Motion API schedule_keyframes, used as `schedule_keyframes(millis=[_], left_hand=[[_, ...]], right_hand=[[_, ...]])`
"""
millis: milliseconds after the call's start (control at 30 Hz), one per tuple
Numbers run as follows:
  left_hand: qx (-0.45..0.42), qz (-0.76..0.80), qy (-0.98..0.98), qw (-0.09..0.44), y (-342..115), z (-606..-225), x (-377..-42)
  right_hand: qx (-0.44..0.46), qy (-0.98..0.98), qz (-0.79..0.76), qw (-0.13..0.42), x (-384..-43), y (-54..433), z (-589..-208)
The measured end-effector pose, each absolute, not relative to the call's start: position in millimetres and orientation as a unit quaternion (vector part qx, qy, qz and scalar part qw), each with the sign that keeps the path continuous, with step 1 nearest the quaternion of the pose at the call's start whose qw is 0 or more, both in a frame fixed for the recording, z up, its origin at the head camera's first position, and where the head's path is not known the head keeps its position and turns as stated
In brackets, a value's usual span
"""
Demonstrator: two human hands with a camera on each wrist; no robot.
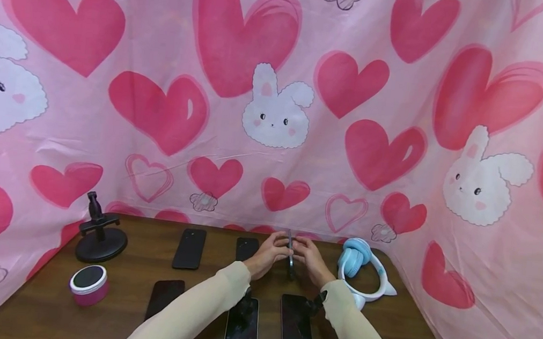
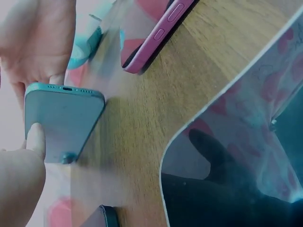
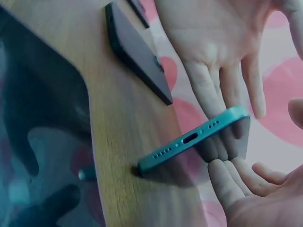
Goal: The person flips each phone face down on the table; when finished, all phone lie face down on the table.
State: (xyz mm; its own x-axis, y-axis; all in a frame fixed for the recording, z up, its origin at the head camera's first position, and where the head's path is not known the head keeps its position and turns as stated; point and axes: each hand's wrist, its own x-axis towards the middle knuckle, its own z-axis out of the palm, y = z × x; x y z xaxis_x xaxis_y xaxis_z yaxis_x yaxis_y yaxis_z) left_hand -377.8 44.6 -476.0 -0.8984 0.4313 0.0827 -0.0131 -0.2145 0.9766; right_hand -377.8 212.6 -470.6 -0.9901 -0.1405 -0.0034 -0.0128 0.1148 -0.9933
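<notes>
A teal-edged smartphone (image 1: 290, 254) stands on its long edge between the two hands, toward the back of the table. Its charging port faces me in the right wrist view, where its lower corner (image 3: 147, 166) is right at the tabletop. My left hand (image 1: 266, 255) touches the phone's grey back (image 2: 66, 118) with extended fingers; a camera lens shows low on that back. From the other side, my right hand (image 1: 312, 259) has its fingertips against the dark glossy face (image 3: 222, 146), which reflects them. Neither hand wraps around the phone.
Black phones lie at the back left (image 1: 189, 248), behind the left hand (image 1: 247, 248), and nearer me (image 1: 241, 331), (image 1: 297, 328), (image 1: 163, 297). White-and-blue headphones (image 1: 377, 294) lie right. A black stand (image 1: 100, 243) and pink jar (image 1: 89, 285) are left. A heart-patterned cloth (image 1: 269, 191) hangs behind.
</notes>
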Motion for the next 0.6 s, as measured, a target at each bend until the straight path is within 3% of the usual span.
schedule_keyframes(millis=[267,600], left_hand=[[0.185,0.745,0.616,0.177,47.2,-479.7,-379.9],[0.159,0.727,0.647,0.164,46.5,-488.2,-377.5]], right_hand=[[-0.041,0.734,-0.677,0.048,-377.9,214.3,-476.7],[-0.018,0.721,-0.691,0.051,-378.4,216.1,-477.6]])
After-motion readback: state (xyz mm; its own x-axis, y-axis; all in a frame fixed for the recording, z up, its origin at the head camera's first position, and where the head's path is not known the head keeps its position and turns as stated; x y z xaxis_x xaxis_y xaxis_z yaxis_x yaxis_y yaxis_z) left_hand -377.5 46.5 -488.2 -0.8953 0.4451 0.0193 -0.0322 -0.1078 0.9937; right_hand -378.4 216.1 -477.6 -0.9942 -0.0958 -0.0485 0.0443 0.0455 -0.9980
